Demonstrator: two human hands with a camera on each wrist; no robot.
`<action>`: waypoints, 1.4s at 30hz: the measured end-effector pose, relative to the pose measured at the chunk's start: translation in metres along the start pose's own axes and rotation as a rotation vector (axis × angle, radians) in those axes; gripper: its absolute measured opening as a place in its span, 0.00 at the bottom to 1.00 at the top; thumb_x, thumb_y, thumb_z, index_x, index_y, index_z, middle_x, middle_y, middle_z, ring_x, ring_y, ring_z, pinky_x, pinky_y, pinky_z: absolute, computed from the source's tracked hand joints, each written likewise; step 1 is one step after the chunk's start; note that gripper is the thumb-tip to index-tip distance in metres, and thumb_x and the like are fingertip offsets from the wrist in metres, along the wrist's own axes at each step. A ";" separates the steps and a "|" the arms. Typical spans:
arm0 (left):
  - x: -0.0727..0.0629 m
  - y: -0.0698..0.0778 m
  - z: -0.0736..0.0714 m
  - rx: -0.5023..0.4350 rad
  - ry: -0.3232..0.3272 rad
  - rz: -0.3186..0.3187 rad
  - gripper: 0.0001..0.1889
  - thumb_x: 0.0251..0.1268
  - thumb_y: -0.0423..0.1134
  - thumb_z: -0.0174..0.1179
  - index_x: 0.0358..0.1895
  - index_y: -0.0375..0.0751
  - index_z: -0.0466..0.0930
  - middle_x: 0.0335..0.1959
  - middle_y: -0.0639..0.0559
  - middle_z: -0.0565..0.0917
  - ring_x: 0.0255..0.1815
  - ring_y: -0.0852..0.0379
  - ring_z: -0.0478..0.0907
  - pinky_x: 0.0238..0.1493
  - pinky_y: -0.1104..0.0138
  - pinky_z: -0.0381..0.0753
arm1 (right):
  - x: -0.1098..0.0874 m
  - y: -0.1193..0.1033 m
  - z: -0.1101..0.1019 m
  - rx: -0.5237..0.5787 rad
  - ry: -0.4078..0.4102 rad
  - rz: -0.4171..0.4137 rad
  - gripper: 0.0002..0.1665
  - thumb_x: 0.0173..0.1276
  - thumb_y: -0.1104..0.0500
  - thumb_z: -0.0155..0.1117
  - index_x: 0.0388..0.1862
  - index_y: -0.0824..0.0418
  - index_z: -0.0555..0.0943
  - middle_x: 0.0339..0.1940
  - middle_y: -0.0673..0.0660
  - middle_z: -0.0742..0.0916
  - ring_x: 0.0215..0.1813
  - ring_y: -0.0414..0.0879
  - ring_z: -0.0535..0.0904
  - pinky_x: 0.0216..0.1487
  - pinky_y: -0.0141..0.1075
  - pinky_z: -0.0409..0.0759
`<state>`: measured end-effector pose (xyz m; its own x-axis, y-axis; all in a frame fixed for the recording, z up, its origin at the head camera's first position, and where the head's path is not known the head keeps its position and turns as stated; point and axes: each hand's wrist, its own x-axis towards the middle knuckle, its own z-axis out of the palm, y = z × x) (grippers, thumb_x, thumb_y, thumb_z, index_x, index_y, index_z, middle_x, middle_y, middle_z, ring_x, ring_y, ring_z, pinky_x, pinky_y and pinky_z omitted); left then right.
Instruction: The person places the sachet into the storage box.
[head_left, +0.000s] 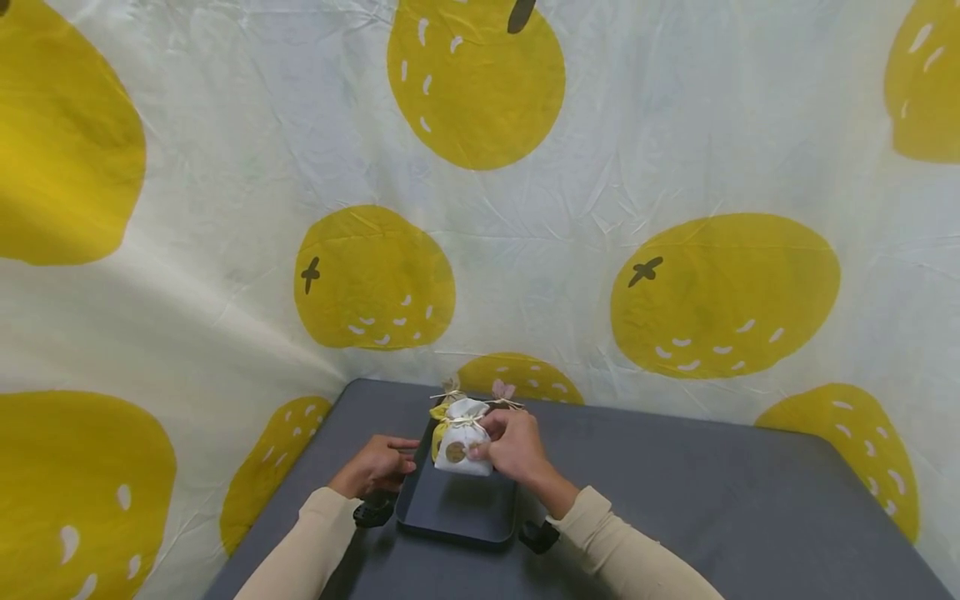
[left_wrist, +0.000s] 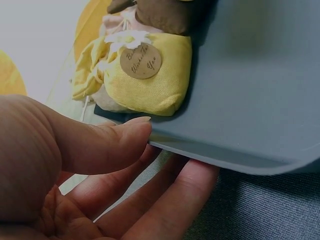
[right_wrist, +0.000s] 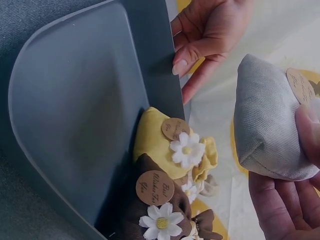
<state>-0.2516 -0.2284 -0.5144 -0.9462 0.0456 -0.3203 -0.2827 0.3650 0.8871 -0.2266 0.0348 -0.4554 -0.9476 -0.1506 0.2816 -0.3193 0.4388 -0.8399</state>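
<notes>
My right hand [head_left: 517, 446] pinches a small white drawstring pouch [head_left: 463, 442] with a round tag, holding it above a dark grey tray [head_left: 457, 533]. The same pouch [right_wrist: 267, 120] shows pale grey in the right wrist view, thumb on one side and fingers beneath. At the tray's left rim, my left hand [head_left: 378, 462] holds the edge, its thumb [left_wrist: 125, 140] by the rim and fingertips below. A yellow pouch [left_wrist: 155, 85] with a white flower and round tag lies inside the tray. Beside it is a dark brown pouch [right_wrist: 160, 215], also tagged and flowered.
A pink pouch top [head_left: 504, 390] and a beige one [head_left: 452, 388] show at the tray's far end, mostly hidden. The tray rests on a dark grey table [head_left: 675, 500]. Behind hangs a white curtain [head_left: 570, 275] printed with yellow fruit.
</notes>
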 end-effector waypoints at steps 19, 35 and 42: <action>-0.002 0.001 0.000 -0.009 -0.011 0.003 0.27 0.63 0.21 0.62 0.68 0.33 0.79 0.59 0.31 0.86 0.49 0.47 0.88 0.41 0.50 0.89 | 0.004 0.006 0.004 -0.004 -0.002 0.034 0.14 0.45 0.68 0.85 0.32 0.62 0.91 0.25 0.54 0.89 0.26 0.40 0.78 0.29 0.35 0.78; 0.000 0.002 -0.002 0.006 -0.017 -0.011 0.27 0.64 0.22 0.63 0.68 0.34 0.79 0.61 0.31 0.85 0.54 0.43 0.87 0.43 0.49 0.89 | 0.006 0.018 0.008 -0.015 -0.016 0.025 0.14 0.45 0.67 0.85 0.33 0.60 0.92 0.25 0.53 0.90 0.26 0.39 0.78 0.30 0.35 0.79; 0.002 0.002 -0.003 0.009 -0.029 -0.015 0.27 0.65 0.23 0.63 0.69 0.35 0.79 0.61 0.31 0.85 0.54 0.44 0.87 0.42 0.50 0.89 | 0.006 0.021 0.010 -0.019 -0.018 0.017 0.14 0.44 0.68 0.85 0.32 0.61 0.91 0.24 0.53 0.89 0.26 0.39 0.78 0.30 0.33 0.78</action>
<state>-0.2543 -0.2306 -0.5123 -0.9368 0.0670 -0.3433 -0.2954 0.3739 0.8792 -0.2392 0.0341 -0.4764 -0.9528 -0.1587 0.2588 -0.3033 0.4580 -0.8356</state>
